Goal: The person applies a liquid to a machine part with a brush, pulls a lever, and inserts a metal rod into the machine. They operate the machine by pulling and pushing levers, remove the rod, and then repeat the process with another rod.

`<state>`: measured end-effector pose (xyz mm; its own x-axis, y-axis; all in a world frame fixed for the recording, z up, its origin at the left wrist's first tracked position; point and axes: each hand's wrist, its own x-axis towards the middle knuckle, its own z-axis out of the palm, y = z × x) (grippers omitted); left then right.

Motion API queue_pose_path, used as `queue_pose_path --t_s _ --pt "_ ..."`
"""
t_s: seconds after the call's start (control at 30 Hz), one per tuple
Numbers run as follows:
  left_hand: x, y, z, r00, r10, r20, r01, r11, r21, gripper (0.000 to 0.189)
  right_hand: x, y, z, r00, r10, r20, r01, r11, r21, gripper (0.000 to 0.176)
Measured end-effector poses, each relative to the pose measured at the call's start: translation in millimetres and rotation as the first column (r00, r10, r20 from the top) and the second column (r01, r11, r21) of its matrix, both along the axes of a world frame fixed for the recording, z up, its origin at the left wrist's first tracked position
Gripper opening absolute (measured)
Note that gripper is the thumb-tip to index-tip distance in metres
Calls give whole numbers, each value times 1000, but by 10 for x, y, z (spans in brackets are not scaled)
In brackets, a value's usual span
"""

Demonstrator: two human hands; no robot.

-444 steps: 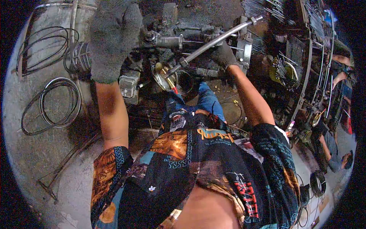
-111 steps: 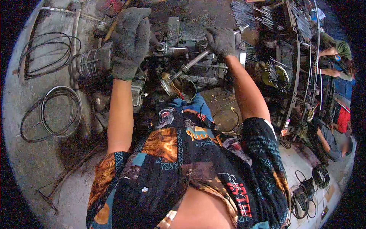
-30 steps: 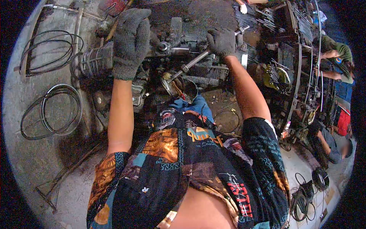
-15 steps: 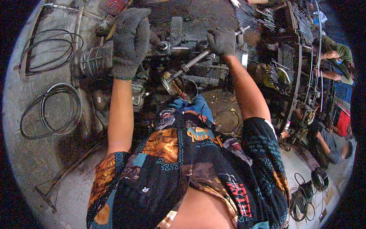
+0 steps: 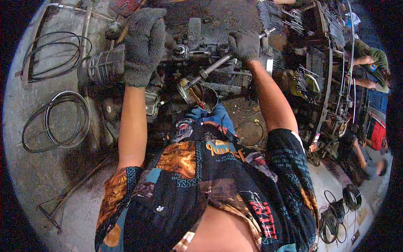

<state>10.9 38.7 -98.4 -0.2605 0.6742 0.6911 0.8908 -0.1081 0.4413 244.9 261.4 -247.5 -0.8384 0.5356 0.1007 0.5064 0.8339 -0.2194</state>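
My left hand (image 5: 145,48), in a dark grey knit glove, reaches over the machine beside a ribbed cylindrical housing (image 5: 107,65). Its fingers look stretched out and together; what lies under the palm is hidden. My right hand (image 5: 244,45), gloved alike, is wrapped around a long metal lever (image 5: 214,66). This lever slants from a lower-left joint up to a tip beyond my fist. Between the hands, a round bolt-like fitting (image 5: 180,51) and a short shiny rod (image 5: 200,53) show on the dark, greasy machine.
Coiled cables (image 5: 67,119) lie on the floor at left. Metal rods (image 5: 296,23) are piled at upper right, near a yellow container (image 5: 310,86) of metal pieces. A long machine frame (image 5: 329,92) runs down the right. Two other people are beyond it, one in a green shirt (image 5: 378,63).
Both hands and the lever keep nearly the same place. The shiny rod between them shows a shorter length now. The lower person at far right has shifted slightly.
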Motion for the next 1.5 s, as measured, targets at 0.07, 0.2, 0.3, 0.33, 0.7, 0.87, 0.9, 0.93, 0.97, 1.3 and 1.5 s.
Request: queue_pose_path --t_s 0.07,0.2,0.3,0.33,0.7,0.87,0.9,0.93,0.97,1.3,1.5 --pt "-6 -11 -1 1000 0 28 1 1000 -27 21 -10 -10 24 998 0 64 0 1000 -3 33" --pt "-7 3 9 1000 -3 13 3 1000 2 21 2 20 -70 1000 16 -22 -15 1000 13 34" --pt "-12 6 -3 1000 3 -17 -3 1000 21 21 5 8 -70 997 24 -77 -21 999 36 35" --pt "-18 0 -18 1000 1 4 -1 1000 8 21 1 5 -47 999 11 -44 -9 1000 27 35" --pt "-7 -19 12 1000 15 -6 -16 999 -41 24 1 15 -101 1000 16 -18 -15 999 32 34" --pt "-39 0 -19 1000 -3 16 4 999 -35 25 10 3 -45 1000 -4 -17 4 1000 13 33" --pt "-32 2 -10 1000 -4 16 5 999 -35 25 14 -9 -29 999 3 -37 -3 1000 5 33" --pt "-18 0 4 999 24 23 -22 998 -64 27 17 -21 -13 998 9 -57 -10 1000 -5 33" --pt "-7 4 15 998 52 28 -49 994 -93 29 12 -23 7 998 9 -57 -10 1000 -4 33" --pt "6 59 26 979 166 115 -150 979 -138 31 22 -22 -29 1000 0 -8 0 999 35 32" --pt "-162 -36 160 966 186 -177 -217 961 -174 21 80 44 -138 998 25 -57 -22 999 44 32"
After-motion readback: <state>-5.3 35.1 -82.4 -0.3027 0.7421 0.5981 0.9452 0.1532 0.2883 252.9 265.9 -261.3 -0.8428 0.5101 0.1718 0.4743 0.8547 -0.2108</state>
